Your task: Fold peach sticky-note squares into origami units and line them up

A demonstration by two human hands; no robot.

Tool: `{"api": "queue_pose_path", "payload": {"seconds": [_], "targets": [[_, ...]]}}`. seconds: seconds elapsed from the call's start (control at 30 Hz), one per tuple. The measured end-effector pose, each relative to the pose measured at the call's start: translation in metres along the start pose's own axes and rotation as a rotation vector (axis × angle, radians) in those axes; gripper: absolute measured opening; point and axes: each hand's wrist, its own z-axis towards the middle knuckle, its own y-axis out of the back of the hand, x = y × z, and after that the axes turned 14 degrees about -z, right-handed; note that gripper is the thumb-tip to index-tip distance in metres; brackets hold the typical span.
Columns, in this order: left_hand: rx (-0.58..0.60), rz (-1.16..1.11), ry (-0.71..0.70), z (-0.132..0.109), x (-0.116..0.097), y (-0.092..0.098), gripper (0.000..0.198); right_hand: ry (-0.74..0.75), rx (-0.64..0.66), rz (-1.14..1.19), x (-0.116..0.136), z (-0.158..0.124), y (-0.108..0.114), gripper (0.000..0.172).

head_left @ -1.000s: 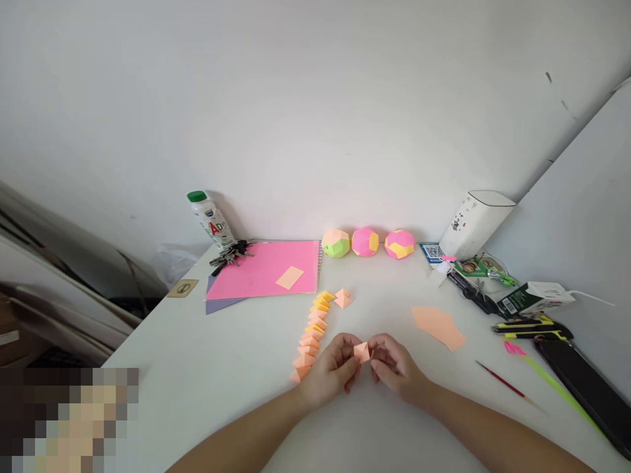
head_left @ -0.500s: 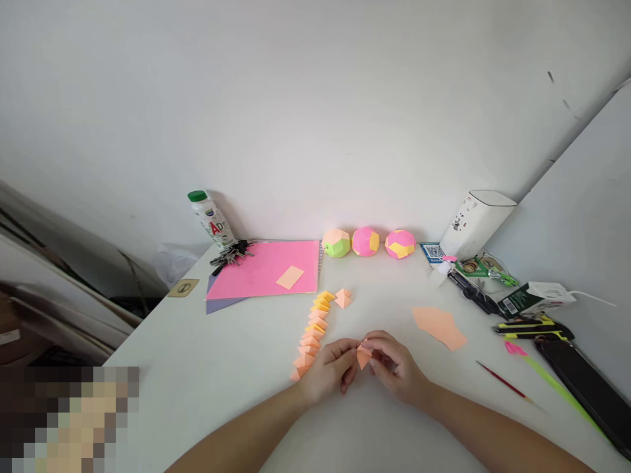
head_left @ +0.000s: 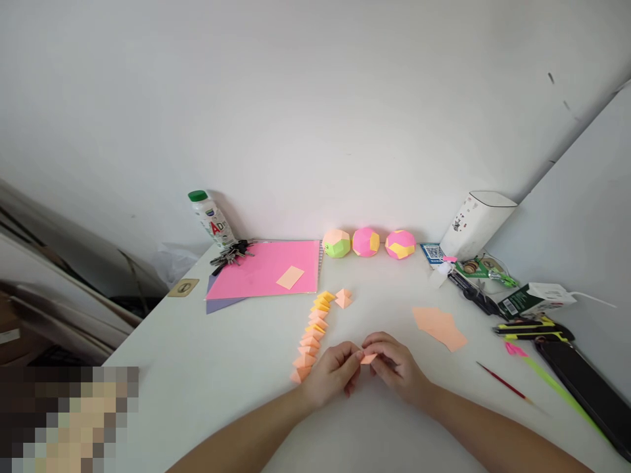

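Between my two hands, low over the table, is a small folded piece of peach paper (head_left: 369,359). My left hand (head_left: 336,371) pinches its left side between thumb and fingers. From the other side, my right hand (head_left: 398,368) has its bent fingers on the paper too, partly hiding it. Just left of my left hand runs a slanting row of folded paper units (head_left: 313,334), peach and yellow, its near end beside my wrist. Two more peach folded units (head_left: 344,299) sit beside the row's far end. Flat peach paper sheets (head_left: 440,327) lie to the right.
Three paper balls (head_left: 365,242) line the wall. A pink sheet (head_left: 266,266) bears keys (head_left: 234,255) and a peach slip; a bottle (head_left: 213,220) stands behind. At right are a thin red stick (head_left: 503,380), a utility knife (head_left: 535,327), a black case (head_left: 586,394) and a white box (head_left: 478,223).
The peach paper between my hands has been turned or flattened from a pointed shape to a thin slanted one. My left hand has shifted slightly; the other things stay put.
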Motion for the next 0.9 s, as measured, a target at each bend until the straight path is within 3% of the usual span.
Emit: {"api": "queue_pose_path", "payload": {"seconds": [0.13,0.23,0.33,0.6,0.9], "targets": [[-0.046,-0.068,-0.045,0.001,0.000,0.000,0.035,-0.115,0.067,0.011,0.004,-0.001,0.001,0.018],[-0.012,-0.148,-0.077,0.001,0.000,0.001,0.037,-0.159,0.098,-0.051,0.007,-0.001,0.001,0.021],[0.011,-0.173,-0.101,0.002,0.002,0.002,0.037,-0.145,0.083,-0.084,0.007,0.001,0.001,0.024],[-0.141,-0.252,-0.093,0.008,0.008,0.002,0.035,-0.293,0.065,0.095,0.003,0.000,-0.001,0.018],[-0.162,-0.302,-0.124,0.009,0.010,0.004,0.031,-0.309,0.056,0.118,0.000,-0.001,0.001,0.020]]}}
